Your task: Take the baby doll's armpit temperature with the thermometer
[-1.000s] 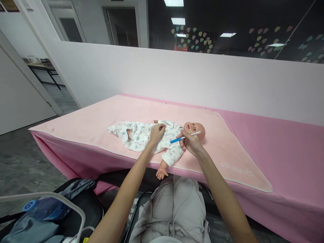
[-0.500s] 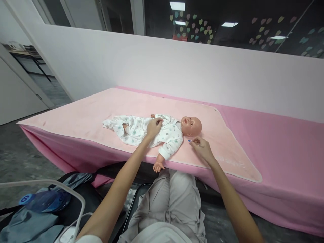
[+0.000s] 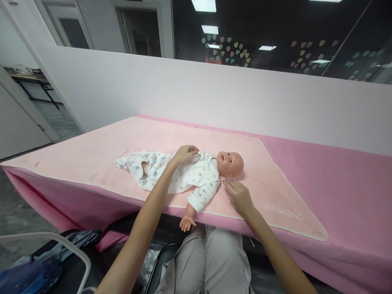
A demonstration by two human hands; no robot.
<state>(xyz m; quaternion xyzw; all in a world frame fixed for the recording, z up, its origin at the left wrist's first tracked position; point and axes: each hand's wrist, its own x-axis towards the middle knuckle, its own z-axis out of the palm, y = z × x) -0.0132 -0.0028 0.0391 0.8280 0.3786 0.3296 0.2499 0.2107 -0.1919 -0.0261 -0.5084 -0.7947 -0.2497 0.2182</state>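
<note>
My right hand (image 3: 239,197) has come away from the face of the bald plastic doll (image 3: 200,174) and now lies flat over, probably, the blue pen (image 3: 226,181); my left hand (image 3: 183,153) is curled on its chest, clasp indeterminate.

A baby doll (image 3: 230,163) in a white printed suit (image 3: 186,176) lies on its back on a pale pink blanket (image 3: 101,151), head to the right. Its near arm hangs over the near edge of the pink-covered table (image 3: 352,179). The left hand (image 3: 184,154) rests on the far side of the doll's chest, fingers bent onto the cloth; whether they pinch it cannot be told. The right hand (image 3: 239,195) lies flat on the blanket just near of the head, fingers stretched, a blue tip (image 3: 226,181) showing at them. Grey trousers (image 3: 208,261) show below the edge, a white low wall (image 3: 214,94) stands at the far side
</note>
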